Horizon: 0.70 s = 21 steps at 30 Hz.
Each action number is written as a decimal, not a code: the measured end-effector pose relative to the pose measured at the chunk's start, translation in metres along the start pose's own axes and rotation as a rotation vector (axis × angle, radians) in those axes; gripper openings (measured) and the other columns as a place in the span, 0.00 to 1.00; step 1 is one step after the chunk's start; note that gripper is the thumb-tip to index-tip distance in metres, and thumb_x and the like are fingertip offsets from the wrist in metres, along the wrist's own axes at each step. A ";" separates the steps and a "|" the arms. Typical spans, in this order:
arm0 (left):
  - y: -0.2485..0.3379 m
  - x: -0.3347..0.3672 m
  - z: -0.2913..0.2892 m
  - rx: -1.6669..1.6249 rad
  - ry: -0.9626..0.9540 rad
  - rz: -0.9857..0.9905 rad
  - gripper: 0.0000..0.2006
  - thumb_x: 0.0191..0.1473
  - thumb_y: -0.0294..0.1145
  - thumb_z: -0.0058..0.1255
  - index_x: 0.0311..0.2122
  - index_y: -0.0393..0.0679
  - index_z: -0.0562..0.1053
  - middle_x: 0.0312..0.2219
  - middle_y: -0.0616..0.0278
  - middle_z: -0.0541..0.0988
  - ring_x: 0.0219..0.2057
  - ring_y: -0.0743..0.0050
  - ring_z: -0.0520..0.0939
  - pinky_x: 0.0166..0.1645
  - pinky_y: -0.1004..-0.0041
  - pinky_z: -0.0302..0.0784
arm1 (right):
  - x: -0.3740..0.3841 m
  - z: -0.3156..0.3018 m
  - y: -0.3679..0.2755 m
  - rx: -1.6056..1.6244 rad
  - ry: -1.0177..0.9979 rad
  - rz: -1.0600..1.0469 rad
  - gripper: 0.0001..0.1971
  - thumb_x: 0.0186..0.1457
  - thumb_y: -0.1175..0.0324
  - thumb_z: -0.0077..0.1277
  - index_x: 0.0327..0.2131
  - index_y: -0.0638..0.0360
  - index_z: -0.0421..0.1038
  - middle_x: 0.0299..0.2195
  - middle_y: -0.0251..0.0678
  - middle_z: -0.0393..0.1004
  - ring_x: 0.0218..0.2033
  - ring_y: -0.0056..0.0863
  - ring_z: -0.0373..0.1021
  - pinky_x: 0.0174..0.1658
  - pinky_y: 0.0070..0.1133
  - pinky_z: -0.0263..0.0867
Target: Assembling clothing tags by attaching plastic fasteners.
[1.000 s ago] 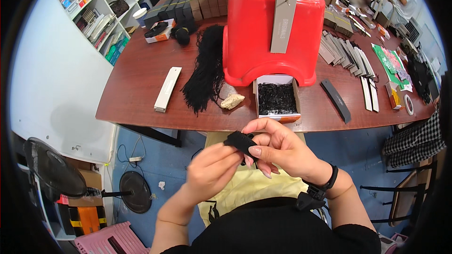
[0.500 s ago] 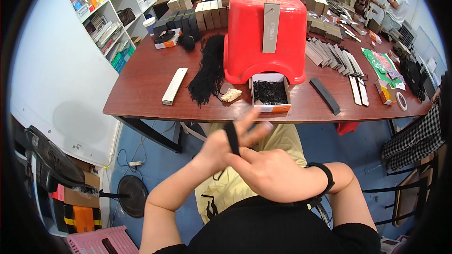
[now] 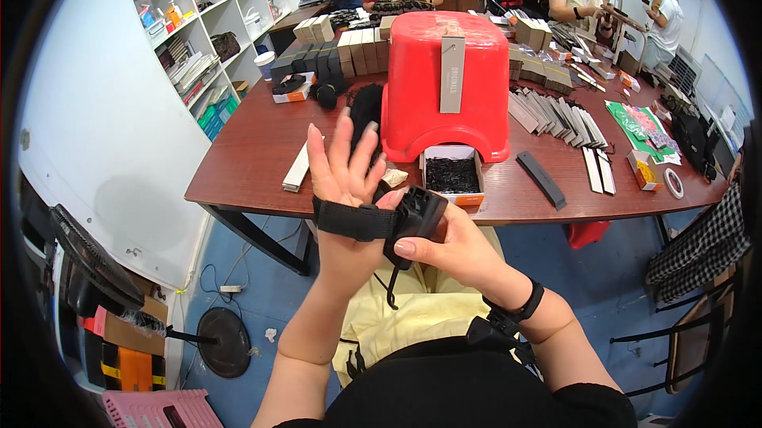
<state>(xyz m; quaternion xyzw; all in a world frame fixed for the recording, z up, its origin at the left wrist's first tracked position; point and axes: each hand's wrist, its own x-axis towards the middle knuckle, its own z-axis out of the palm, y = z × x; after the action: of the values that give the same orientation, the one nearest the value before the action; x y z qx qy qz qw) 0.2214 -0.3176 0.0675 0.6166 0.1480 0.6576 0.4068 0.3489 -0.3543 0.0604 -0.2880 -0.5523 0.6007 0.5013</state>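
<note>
My left hand (image 3: 347, 174) is raised in front of the table with its fingers spread and the palm showing. A wide black strap (image 3: 355, 220) goes round its wrist. On the thumb side of that strap sits a small black box-shaped device (image 3: 419, 217), with a thin cord hanging below it. My right hand (image 3: 464, 249) is closed on this device, thumb on the near side; its other fingers are mostly hidden. A black wristband (image 3: 533, 301) with a dark device under it is on my right wrist.
An upturned red plastic stool (image 3: 432, 63) stands on the brown table (image 3: 250, 162), with a grey tag on it. Below it is a box of black cords (image 3: 452, 176). Grey strips (image 3: 556, 118) lie to the right. A fan (image 3: 91, 257) stands at left; several people work beyond.
My left hand has turned upright with its palm showing and fingers spread. My right hand has shifted from near the left fingers to the device at the left wrist. The view has tilted up slightly.
</note>
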 end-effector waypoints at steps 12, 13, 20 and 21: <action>0.000 0.049 0.003 -0.489 0.071 0.218 0.50 0.38 0.34 0.57 0.57 0.54 0.31 0.56 0.56 0.39 0.57 0.54 0.47 0.57 0.61 0.47 | 0.006 0.005 0.012 -0.179 -0.028 -0.170 0.32 0.37 0.67 0.60 0.44 0.68 0.54 0.37 0.34 0.67 0.37 0.17 0.63 0.41 0.19 0.61; -0.001 0.054 0.002 -0.616 0.077 0.195 0.47 0.42 0.42 0.55 0.57 0.54 0.32 0.56 0.56 0.40 0.56 0.55 0.48 0.58 0.61 0.47 | 0.003 0.010 0.016 -0.123 -0.008 -0.077 0.29 0.36 0.73 0.60 0.42 0.63 0.56 0.35 0.29 0.66 0.37 0.14 0.62 0.41 0.17 0.60; -0.040 0.078 0.019 0.612 0.055 0.692 0.23 0.45 0.31 0.49 0.47 0.44 0.58 0.46 0.56 0.60 0.47 0.60 0.63 0.50 0.65 0.61 | 0.002 0.006 0.062 -0.275 -0.043 0.032 0.22 0.42 0.68 0.57 0.38 0.65 0.59 0.28 0.32 0.68 0.29 0.17 0.66 0.35 0.17 0.64; -0.043 0.075 0.015 1.040 -0.090 0.890 0.20 0.42 0.27 0.50 0.44 0.46 0.63 0.43 0.58 0.64 0.45 0.62 0.65 0.47 0.67 0.64 | 0.002 0.008 0.055 -0.289 -0.050 0.117 0.20 0.43 0.68 0.55 0.38 0.65 0.59 0.27 0.31 0.68 0.28 0.18 0.66 0.32 0.17 0.64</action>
<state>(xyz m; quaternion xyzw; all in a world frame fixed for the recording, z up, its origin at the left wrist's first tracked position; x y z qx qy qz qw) 0.2569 -0.2415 0.0923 0.7607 0.1600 0.5792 -0.2456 0.3260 -0.3496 0.0102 -0.3737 -0.6276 0.5501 0.4047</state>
